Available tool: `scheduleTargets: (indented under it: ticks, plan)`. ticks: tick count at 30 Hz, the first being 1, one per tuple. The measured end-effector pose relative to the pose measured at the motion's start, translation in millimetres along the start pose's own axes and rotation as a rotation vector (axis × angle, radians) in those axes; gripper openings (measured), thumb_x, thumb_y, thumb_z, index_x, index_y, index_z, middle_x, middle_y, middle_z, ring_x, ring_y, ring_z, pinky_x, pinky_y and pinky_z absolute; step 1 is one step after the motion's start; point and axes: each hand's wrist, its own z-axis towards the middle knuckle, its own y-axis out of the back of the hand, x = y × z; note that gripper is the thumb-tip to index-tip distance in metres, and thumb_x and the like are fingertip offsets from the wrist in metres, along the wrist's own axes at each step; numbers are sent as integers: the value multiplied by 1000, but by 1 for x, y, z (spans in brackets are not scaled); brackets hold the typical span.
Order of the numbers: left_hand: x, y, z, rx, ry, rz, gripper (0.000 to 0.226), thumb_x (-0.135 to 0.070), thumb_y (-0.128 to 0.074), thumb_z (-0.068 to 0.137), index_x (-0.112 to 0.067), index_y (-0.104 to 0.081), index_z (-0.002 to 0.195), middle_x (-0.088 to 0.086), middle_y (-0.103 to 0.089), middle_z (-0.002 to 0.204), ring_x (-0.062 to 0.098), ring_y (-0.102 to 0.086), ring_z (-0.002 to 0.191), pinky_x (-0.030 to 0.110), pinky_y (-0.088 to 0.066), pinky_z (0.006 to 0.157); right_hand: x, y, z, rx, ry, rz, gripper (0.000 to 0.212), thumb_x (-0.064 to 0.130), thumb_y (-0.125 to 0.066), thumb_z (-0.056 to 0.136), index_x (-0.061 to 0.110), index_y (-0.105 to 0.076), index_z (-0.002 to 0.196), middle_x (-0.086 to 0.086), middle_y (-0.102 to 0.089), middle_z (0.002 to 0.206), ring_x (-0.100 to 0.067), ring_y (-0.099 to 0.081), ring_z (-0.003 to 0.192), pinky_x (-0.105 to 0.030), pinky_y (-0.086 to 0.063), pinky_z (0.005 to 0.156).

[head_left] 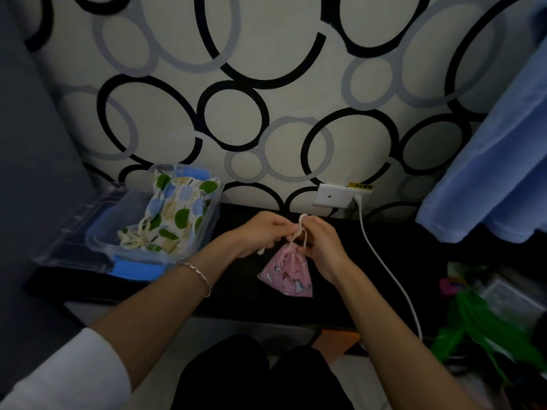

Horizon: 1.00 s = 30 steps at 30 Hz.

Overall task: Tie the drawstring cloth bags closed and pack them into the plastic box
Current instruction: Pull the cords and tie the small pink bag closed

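Dim light; dark counter (370,276) set against a wall papered in black and grey rings.

Pink drawstring bag (288,273), small, unicorn print, at mid counter; its gathered mouth points to the far side and sits directly under the fingers of both hands; its body spreads toward the near edge, between the two wrists; cannot tell whether it rests fully on the counter or partly hangs from the cord.

Left hand (262,232) comes in from the left, fingers curled round the cream drawstring (302,221); one knotted cord end dangles just below this hand.

Right hand (321,247) comes in from the right, thumb and fingers pinching the same cord; a short loop of cord stands up above the fingertips; the hands are close together, knuckles almost meeting over the bag's mouth.

Silver bracelet (198,273) on the left wrist; white sleeve (74,371) pushed up the left forearm.

Clear plastic box (211,208) with blue clips at far left of the counter, well apart from the pink bag; inside it lies a larger tree-print bag (177,208), green and blue on white, its cords bunched at the near end.

White cable (384,261) runs from a wall socket (334,196) across the right of the counter toward the near side; blue cloth (488,173) hangs at far right.
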Motion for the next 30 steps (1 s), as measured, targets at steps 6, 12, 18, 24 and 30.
scheduleTargets:
  ticks: [6,12,18,24,30]
  plan:
    - [-10,-3,-3,38,-8,72,24,-28,-59,93,-10,-69,83,-13,-60,58,-6,-48,43,13,-36,47,2,4,1,63,-150,167,52,57,-35,98,15,-51,72,-4,-58,70,-16,-60,67,-28,-48,58]
    - [-9,4,-4,5,-22,152,18,-18,-56,95,-9,-71,95,-15,-62,62,-8,-54,49,6,-38,48,4,15,5,-5,-101,-27,60,44,-27,104,4,-66,81,-15,-70,88,-26,-66,94,-36,-53,82]
    - [8,25,-1,-77,-56,303,14,-15,-61,92,-15,-73,99,-3,-71,81,-1,-63,76,18,-44,76,7,29,7,-128,-88,93,69,41,-19,105,15,-56,53,-10,-74,95,-20,-61,104,-35,-35,96]
    - [17,34,-4,-91,-42,343,16,-16,-59,93,-22,-71,84,-3,-70,78,4,-61,75,22,-43,73,1,31,13,-121,-264,105,55,55,-22,100,22,-28,56,2,-27,52,-14,-28,49,-28,-26,51]
    - [18,36,-3,-88,-79,367,12,-20,-61,92,-24,-70,85,-2,-71,81,16,-65,82,30,-50,78,6,30,16,-30,-237,-64,31,16,-30,93,3,-58,92,-2,-40,64,-15,-38,61,-28,-37,61]
